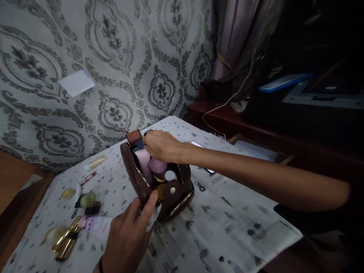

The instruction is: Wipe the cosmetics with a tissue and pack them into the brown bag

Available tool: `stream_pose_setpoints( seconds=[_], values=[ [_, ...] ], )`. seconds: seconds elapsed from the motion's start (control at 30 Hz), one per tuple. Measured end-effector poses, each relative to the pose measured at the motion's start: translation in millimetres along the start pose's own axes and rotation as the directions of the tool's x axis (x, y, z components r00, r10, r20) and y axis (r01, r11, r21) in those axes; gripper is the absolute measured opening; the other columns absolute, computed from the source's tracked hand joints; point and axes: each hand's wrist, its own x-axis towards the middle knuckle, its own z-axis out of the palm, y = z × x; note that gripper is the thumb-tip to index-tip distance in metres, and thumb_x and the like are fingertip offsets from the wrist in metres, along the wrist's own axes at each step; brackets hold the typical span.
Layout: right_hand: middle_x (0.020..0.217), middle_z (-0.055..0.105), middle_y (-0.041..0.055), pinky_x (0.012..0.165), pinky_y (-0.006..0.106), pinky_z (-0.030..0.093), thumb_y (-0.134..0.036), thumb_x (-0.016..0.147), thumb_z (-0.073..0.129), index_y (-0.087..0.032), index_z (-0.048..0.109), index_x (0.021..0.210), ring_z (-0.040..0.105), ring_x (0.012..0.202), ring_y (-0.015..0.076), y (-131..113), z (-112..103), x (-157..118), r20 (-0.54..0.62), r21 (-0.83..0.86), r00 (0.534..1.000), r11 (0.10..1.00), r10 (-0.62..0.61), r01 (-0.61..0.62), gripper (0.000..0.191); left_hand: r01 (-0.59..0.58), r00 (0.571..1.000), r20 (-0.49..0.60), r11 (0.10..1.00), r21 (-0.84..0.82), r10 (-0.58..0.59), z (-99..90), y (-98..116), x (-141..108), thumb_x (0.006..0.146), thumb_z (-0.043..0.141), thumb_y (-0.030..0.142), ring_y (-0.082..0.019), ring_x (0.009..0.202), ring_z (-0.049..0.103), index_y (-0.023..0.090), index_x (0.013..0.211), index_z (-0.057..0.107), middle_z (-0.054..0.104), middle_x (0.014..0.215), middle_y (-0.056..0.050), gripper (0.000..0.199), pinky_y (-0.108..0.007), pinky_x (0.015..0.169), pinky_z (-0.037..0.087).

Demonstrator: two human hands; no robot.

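An unzipped brown bag [129, 159] stands on the patterned white tablecloth [222, 227]. Inside it I see a pink tube [143, 163], a purple round container [158, 167] and a white round cap [170, 175]. My right hand [160, 146] bends over the bag's far end, beside the brown strap [134, 136]. Its fingers are curled, and what they hold, if anything, is hidden. My left hand [129, 227] grips the bag's near end, with a finger along the rim. A whitish thing [155, 217] shows beside that hand, too unclear to name.
Left of the bag lie a cream tube [96, 162], a pink-and-white tube [95, 224], a gold eyelash curler [66, 236] and several small cosmetics. A phone [211, 171] lies partly under my right forearm. A white cable [224, 104] crosses the dark red desk [204, 110].
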Motion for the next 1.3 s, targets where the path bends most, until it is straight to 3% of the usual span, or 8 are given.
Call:
stream_pose_setpoints(
  seconds=[0.2,0.3,0.37,0.5,0.63,0.87,1.03,1.3],
  values=[
    [0.108,0.072,0.0163,0.071,0.031,0.043,-0.034,0.092,0.057,-0.013,0.070,0.105,0.065,0.102,0.0287,-4,-2,11,0.122,-0.046,0.992,0.998,-0.044,0.050,0.028,0.003,1.000,0.026,1.000,-0.001,-0.003,3.6,-1,-4,0.089,0.043,0.010,-0.018,0.070,0.069,0.019,0.149,0.035,0.064,0.097,-0.007,0.061,-0.027,0.053,0.054],
    [0.107,0.072,0.0126,0.068,0.028,0.041,-0.024,0.087,0.062,-0.016,0.071,0.102,0.065,0.099,0.0255,-1,-3,14,0.133,-0.033,0.988,0.996,-0.077,0.082,0.019,0.005,0.999,0.047,1.000,-0.002,-0.005,3.5,-1,-4,0.086,0.044,0.009,-0.018,0.070,0.069,0.019,0.149,0.033,0.064,0.098,-0.006,0.065,-0.027,0.053,0.054],
    [0.099,0.072,0.0084,0.066,0.026,0.039,-0.014,0.083,0.064,-0.017,0.073,0.096,0.065,0.092,0.0210,3,-5,16,0.140,0.018,0.977,0.987,-0.163,0.163,0.015,0.010,0.999,0.052,1.000,-0.001,-0.010,3.6,-1,-4,0.085,0.046,0.009,-0.017,0.070,0.068,0.020,0.150,0.032,0.064,0.097,-0.006,0.067,-0.026,0.053,0.054],
    [0.076,0.068,0.0011,0.066,0.022,0.038,-0.002,0.079,0.065,-0.012,0.074,0.085,0.059,0.072,0.0119,11,-8,21,0.110,0.196,0.910,0.906,-0.400,0.375,0.015,0.025,0.997,0.069,1.000,0.006,-0.025,3.9,-1,-4,0.082,0.048,0.007,-0.016,0.069,0.068,0.021,0.149,0.032,0.063,0.096,-0.005,0.071,-0.025,0.053,0.053],
    [0.061,0.060,-0.0028,0.063,0.022,0.036,0.003,0.076,0.062,-0.010,0.074,0.077,0.051,0.061,0.0098,12,-8,23,0.076,0.241,0.869,0.855,-0.489,0.460,0.018,0.034,0.998,0.060,0.999,0.000,-0.034,3.1,0,-2,0.081,0.047,0.007,-0.018,0.067,0.068,0.020,0.147,0.034,0.063,0.094,-0.004,0.069,-0.028,0.051,0.053],
    [0.064,0.061,-0.0009,0.063,0.023,0.035,0.005,0.075,0.058,-0.010,0.074,0.075,0.050,0.062,0.0101,13,4,22,-0.039,0.233,0.880,0.852,-0.473,0.469,0.022,0.025,0.999,0.043,1.000,-0.007,-0.025,0.2,1,-1,0.083,0.046,0.007,-0.017,0.072,0.069,0.019,0.145,0.037,0.064,0.096,-0.005,0.064,-0.025,0.054,0.053],
    [0.065,0.061,-0.0018,0.063,0.022,0.036,0.004,0.075,0.061,-0.009,0.073,0.078,0.053,0.062,0.0097,15,5,21,-0.024,0.270,0.913,0.877,-0.407,0.397,0.018,0.037,0.998,0.042,0.999,-0.025,-0.036,0.6,1,-2,0.084,0.050,0.009,-0.016,0.073,0.068,0.021,0.146,0.039,0.064,0.097,-0.005,0.064,-0.024,0.055,0.051],
    [0.068,0.065,0.0008,0.062,0.023,0.034,-0.001,0.077,0.061,-0.011,0.073,0.077,0.054,0.064,0.0110,8,-1,16,0.024,0.190,0.943,0.927,-0.333,0.323,0.015,0.060,0.992,0.114,0.994,-0.089,-0.050,1.9,2,-6,0.080,0.058,0.009,-0.017,0.077,0.069,0.023,0.152,0.028,0.065,0.099,-0.004,0.079,-0.025,0.056,0.052]
  ],
)
